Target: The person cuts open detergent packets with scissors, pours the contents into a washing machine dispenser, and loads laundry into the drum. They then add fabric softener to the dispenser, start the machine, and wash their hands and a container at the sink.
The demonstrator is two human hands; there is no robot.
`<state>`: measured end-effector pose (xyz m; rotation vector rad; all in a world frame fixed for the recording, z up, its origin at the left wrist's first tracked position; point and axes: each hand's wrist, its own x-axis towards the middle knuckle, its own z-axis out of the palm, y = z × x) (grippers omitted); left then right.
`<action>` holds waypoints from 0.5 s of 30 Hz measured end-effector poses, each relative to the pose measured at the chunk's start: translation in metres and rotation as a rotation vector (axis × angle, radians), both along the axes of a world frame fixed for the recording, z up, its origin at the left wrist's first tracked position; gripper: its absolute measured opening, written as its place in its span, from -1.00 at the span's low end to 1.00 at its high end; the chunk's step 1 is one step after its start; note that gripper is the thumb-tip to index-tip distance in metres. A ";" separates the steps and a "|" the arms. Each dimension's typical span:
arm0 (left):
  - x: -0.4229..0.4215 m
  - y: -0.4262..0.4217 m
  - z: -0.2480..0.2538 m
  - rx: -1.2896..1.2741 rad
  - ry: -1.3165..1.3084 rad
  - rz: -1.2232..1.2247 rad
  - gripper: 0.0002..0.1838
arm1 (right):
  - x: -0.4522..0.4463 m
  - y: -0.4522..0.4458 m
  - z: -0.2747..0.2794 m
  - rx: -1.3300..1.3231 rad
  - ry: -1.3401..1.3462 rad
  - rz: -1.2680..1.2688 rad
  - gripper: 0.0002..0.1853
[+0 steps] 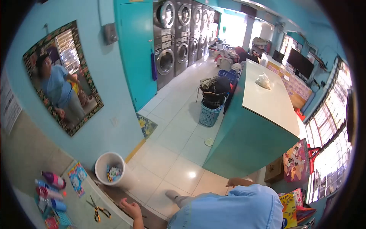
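My left hand (131, 209) is held beside the edge of the grey table (82, 202), its fingers loosely apart and nothing in them. Nearest to it lie black and yellow scissors (100, 212), spread apart on the tabletop. A colourful blue plastic packet (77, 178) lies farther back, close to the wall. Several bottles stand or lie to the left, among them a purple bottle (53, 178) and a blue bottle (58, 205). Out to the right, my right hand (237, 183) shows partly beyond my blue shirt; its fingers are too unclear to judge.
A white bin (109, 168) holding wrappers stands by the table. Ahead, a blue laundry basket (209, 115) sits on the tiled floor beside a long counter (263, 99) bearing a plastic bag (264, 81). Stacked machines (166, 61) line the left wall. A framed mirror (63, 76) hangs nearby.
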<state>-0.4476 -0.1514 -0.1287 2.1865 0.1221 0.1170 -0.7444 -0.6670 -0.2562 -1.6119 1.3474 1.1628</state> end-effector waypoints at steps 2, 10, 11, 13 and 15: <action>0.020 -0.014 0.008 0.115 -0.036 -0.062 -0.54 | -0.003 -0.008 -0.015 -0.009 0.008 -0.052 -0.45; 0.159 -0.036 -0.051 0.820 0.364 -0.764 -0.15 | 0.099 -0.073 -0.040 -0.026 -0.192 -0.061 -0.43; 0.176 -0.050 -0.048 0.832 0.358 -0.773 -0.15 | 0.122 -0.081 -0.040 -0.022 -0.226 -0.053 -0.43; 0.206 -0.094 -0.018 1.113 0.983 -0.751 -0.10 | 0.173 -0.096 -0.037 -0.014 -0.318 -0.012 -0.43; 0.246 -0.106 -0.033 1.113 0.964 -0.779 -0.17 | 0.224 -0.106 -0.032 -0.091 -0.384 0.114 -0.43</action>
